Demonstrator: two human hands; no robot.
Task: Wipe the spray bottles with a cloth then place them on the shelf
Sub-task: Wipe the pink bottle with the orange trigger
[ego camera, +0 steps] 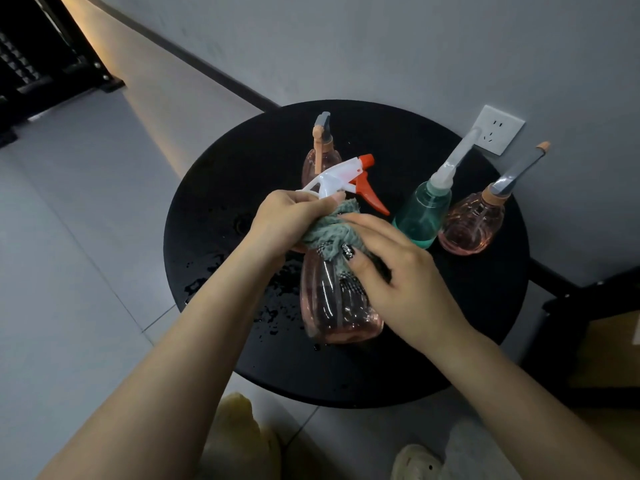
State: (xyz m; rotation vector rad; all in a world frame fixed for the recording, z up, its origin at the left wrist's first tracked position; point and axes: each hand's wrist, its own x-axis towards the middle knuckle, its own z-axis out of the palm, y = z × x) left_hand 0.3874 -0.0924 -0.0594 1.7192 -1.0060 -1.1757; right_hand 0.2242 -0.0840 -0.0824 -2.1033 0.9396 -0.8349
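Four spray bottles in view, one in hand. Left hand is closed around the neck of the pink trigger bottle, just under the white-and-red trigger head, which sticks up past the knuckles. Right hand is curled over a grey-green cloth, pressing it against the bottle's shoulder; thumb lies across the cloth, fingers wrap the far side. Cloth is bunched between the two hands, touching both.

Bottle body hangs below both hands, base near or on the black round table; contact not clear. Table has water droplets scattered below the left wrist, so surfaces are likely wet.

Handling judgement: clear thin plastic, looks near empty, so light. Walls probably flex if squeezed hard. Wet smooth plastic means slippery on the belly; neck under the trigger is the safe hold, narrow and stiff, with the head acting as a stop. Avoid gripping the red lever, it could spray. Cloth is soft, conforms well, adds grip.

Beyond the right hand's fingertips stand a teal bottle and a pink round bottle, just beside each other. Beyond the left hand, behind the trigger head, another pink bottle. All three have slim tall pump tops, top-heavy looking, easy to tip; take them low on the body or at the collar.

No shelf can be identified for certain.
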